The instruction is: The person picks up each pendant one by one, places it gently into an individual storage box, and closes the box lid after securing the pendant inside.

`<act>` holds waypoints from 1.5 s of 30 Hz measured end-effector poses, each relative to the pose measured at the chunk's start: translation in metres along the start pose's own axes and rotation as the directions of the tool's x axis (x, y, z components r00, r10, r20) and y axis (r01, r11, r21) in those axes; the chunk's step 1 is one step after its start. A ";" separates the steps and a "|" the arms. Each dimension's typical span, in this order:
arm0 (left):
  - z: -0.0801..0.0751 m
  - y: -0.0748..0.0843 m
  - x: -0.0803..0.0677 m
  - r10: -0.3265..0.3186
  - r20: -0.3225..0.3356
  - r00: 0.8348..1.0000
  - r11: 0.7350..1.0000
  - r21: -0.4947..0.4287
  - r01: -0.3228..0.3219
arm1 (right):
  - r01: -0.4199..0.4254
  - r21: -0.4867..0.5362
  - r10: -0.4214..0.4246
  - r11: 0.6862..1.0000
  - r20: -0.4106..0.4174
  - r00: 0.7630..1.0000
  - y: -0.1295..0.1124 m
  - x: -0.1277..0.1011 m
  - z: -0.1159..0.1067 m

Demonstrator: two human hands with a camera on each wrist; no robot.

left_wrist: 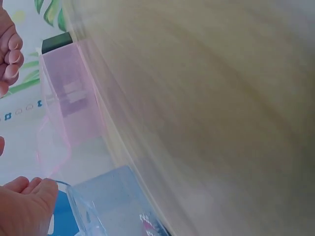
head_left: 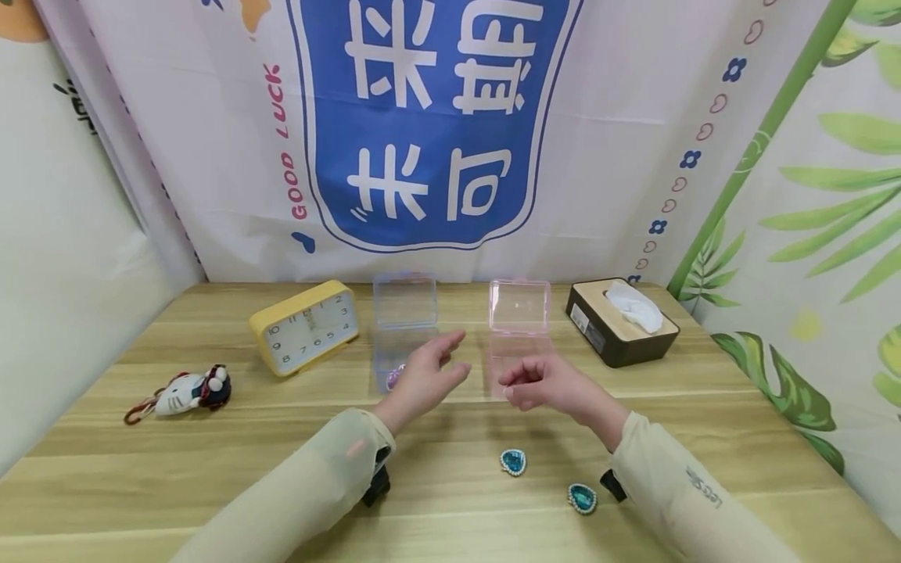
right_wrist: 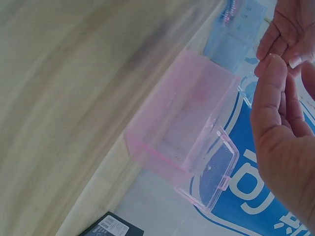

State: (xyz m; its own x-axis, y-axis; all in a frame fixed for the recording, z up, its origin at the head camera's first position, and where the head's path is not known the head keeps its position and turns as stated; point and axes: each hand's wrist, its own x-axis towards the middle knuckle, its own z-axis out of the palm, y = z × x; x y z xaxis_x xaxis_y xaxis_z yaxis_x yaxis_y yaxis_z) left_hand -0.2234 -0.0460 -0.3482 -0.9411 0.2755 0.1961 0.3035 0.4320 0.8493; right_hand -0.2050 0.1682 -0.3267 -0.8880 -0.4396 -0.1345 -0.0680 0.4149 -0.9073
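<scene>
My left hand point(head_left: 425, 381) hovers by the clear blue box point(head_left: 382, 366), with fingers loosely extended and nothing in them. Pink jewelled pieces point(head_left: 396, 376) lie inside that box, whose lid point(head_left: 405, 301) is raised. Over the front of the clear pink box point(head_left: 497, 367) is my right hand point(head_left: 556, 385), its fingers loosely bent; I see nothing held there. The pink lid point(head_left: 519, 306) is raised too, and the right wrist view shows no piece inside the pink box point(right_wrist: 182, 113). Two teal heart-shaped gems with beaded rims, one nearer point(head_left: 583, 498) and one farther point(head_left: 513, 462), lie in front of my right hand.
A yellow clock point(head_left: 306, 328) stands at the back left. Left of it lies a small white plush charm point(head_left: 184, 393) with a hook. A dark tissue box point(head_left: 619, 332) with a wooden top sits at the back right. A printed cloth point(head_left: 422, 262) hangs behind the table.
</scene>
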 end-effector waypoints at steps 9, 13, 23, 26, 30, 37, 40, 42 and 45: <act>0.012 0.000 0.007 -0.045 0.065 0.997 0.995 -0.082 0.050 | 0.000 -0.067 0.005 0.998 0.073 0.997 0.010 -0.004 -0.001; 0.017 0.000 0.011 -0.057 0.092 0.994 0.995 -0.072 0.064 | -0.003 -0.100 0.012 0.995 0.090 0.996 0.013 -0.004 0.000; 0.026 0.005 0.020 -0.094 0.127 0.988 0.993 -0.066 0.102 | -0.032 -0.166 0.054 0.986 0.125 0.991 0.014 -0.006 0.004; 0.028 0.004 0.021 -0.104 0.132 0.986 0.991 -0.071 0.114 | -0.035 -0.190 0.059 0.981 0.122 0.991 0.015 -0.007 0.006; 0.032 0.001 0.023 -0.118 0.137 0.983 0.990 -0.066 0.128 | -0.028 -0.199 0.055 0.980 0.129 0.990 0.017 -0.009 0.009; 0.037 -0.002 0.029 -0.127 0.137 0.982 0.988 -0.066 0.137 | -0.027 -0.208 0.057 0.978 0.137 0.989 0.020 -0.012 0.014; 0.039 -0.001 0.030 -0.133 0.145 0.981 0.987 -0.073 0.144 | -0.037 -0.227 0.068 0.973 0.127 0.990 0.020 -0.012 0.017; 0.039 -0.001 0.030 -0.134 0.154 0.979 0.986 -0.080 0.148 | -0.045 -0.251 0.077 0.967 0.120 0.990 0.021 -0.012 0.019; 0.040 -0.001 0.030 -0.143 0.163 0.976 0.984 -0.083 0.158 | -0.063 -0.280 0.096 0.958 0.104 0.990 0.022 -0.011 0.022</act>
State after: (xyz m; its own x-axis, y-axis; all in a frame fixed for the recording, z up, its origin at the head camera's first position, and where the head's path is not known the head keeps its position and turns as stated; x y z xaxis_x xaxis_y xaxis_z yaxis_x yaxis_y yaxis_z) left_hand -0.2460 -0.0031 -0.3626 -0.9376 0.3477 -0.0099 0.1376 0.3969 0.9075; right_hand -0.1871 0.1650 -0.3543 -0.8384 -0.4782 -0.2616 -0.1362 0.6486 -0.7489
